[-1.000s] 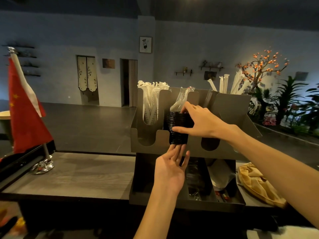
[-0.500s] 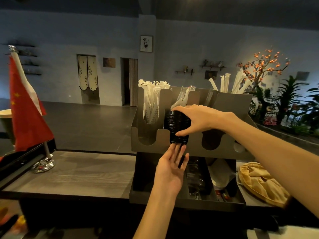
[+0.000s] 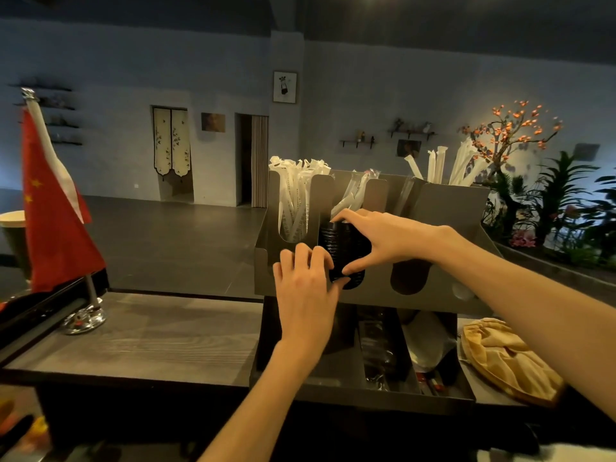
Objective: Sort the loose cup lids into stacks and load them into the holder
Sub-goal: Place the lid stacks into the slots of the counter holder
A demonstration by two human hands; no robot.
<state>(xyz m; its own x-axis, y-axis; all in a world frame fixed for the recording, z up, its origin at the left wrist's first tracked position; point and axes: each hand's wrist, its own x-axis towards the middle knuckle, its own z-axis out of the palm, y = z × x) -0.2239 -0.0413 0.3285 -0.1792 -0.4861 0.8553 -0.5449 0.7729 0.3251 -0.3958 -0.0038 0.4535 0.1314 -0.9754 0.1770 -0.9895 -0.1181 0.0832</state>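
From the head camera, a grey holder (image 3: 373, 291) stands on a dark wooden counter (image 3: 150, 341), its front cut into rounded slots. A stack of black lids (image 3: 336, 248) stands upright in the second slot from the left, its lower end down at the bottom of the cutout. The right hand (image 3: 383, 238) reaches in from the right and grips the stack, fingers curled over the top and thumb pressed against the lower front. The left hand (image 3: 306, 288) comes up from below, fingers together and slightly bent, with the fingertips (image 3: 325, 258) against the left side of the stack; whether they curl round it I cannot tell.

The leftmost compartment holds a bundle of paper-wrapped straws (image 3: 296, 195) standing upright. A few more wrapped straws lean behind the lids, and taller wrapped straws (image 3: 460, 165) stick out of the right rear compartment. The slot to the right of the lids looks dark inside; what it holds is unclear.

Under the holder, an open tray (image 3: 333, 385) holds clear plastic packets and small items too dim to make out. A crumpled tan cloth (image 3: 506, 358) lies just right of it. A red flag (image 3: 56, 208) on a shiny stand sits at the counter's left end
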